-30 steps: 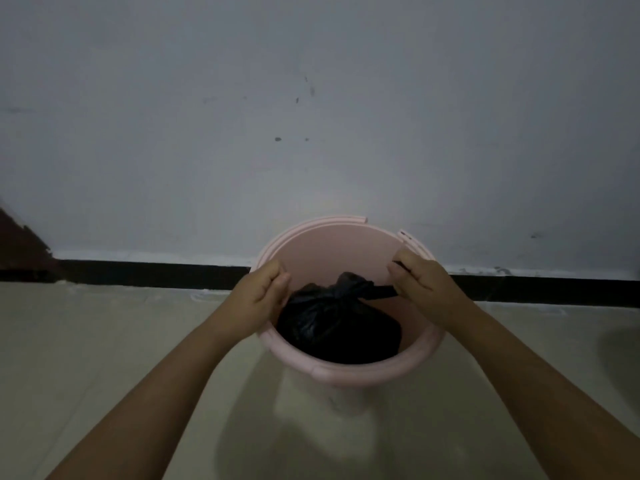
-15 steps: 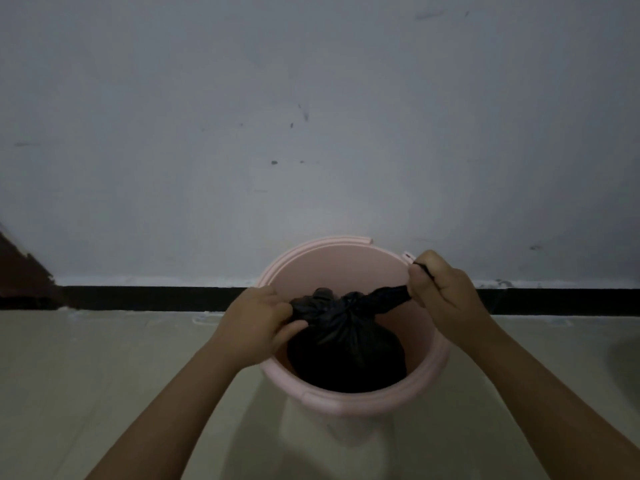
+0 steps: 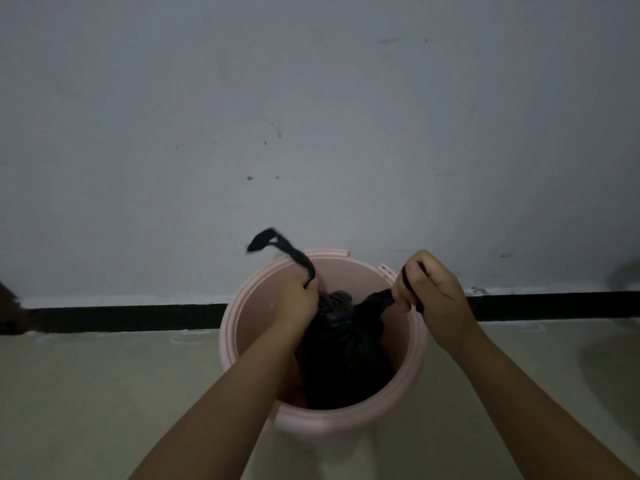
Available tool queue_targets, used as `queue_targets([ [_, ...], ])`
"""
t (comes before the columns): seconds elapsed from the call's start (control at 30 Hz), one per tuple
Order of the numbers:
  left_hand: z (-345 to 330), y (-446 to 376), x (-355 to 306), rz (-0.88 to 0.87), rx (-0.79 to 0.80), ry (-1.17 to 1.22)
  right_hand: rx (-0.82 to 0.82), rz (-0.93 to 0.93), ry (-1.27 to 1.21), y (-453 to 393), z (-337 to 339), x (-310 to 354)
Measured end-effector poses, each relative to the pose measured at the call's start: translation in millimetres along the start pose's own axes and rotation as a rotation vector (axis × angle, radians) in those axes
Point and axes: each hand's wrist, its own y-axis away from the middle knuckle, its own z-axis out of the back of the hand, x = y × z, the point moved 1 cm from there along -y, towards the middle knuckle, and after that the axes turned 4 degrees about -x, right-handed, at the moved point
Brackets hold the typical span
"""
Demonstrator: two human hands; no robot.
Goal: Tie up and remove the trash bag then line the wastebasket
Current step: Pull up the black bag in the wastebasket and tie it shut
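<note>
A pale grey wall [image 3: 311,116], marked with a few dark specks, fills the upper half of the view and meets a beige floor [image 3: 86,393] along a black baseboard [image 3: 121,317]. On the floor, close against the wall, stands a round pink wastebasket [image 3: 414,362], seen from above with its rim open toward the camera. Inside it sits a black trash bag [image 3: 343,362], its bulk filling the near and right part of the basket and its gathered neck bunched up near the middle. Two bare forearms reach in from the bottom corners. The left hand [image 3: 298,303] is closed in a fist around one twisted end of the bag just over the basket's far-left inner side; that end [image 3: 277,244] sticks up past the fist and curls above the rim in front of the wall. The right hand [image 3: 429,292] is closed around the other twisted end [image 3: 377,299] over the right rim, and this strip runs taut from the neck to the fingers.
</note>
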Motion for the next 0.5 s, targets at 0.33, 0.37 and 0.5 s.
queue_targets([
  [0.33, 6.5, 18.6, -7.1, -0.183, 0.510, -0.302, -0.181, -0.420, 0.019, -22.8, 25.3, -31.2],
  [0.37, 5.7, 19.0, -4.1, -0.181, 0.556, -0.349, -0.157, -0.429, 0.027, -24.9, 22.9, -31.7],
  [0.5, -0.8, 21.8, 1.1, -0.228, 0.615, -0.427, -0.055, -0.437, -0.105, -34.0, 13.4, -31.6],
])
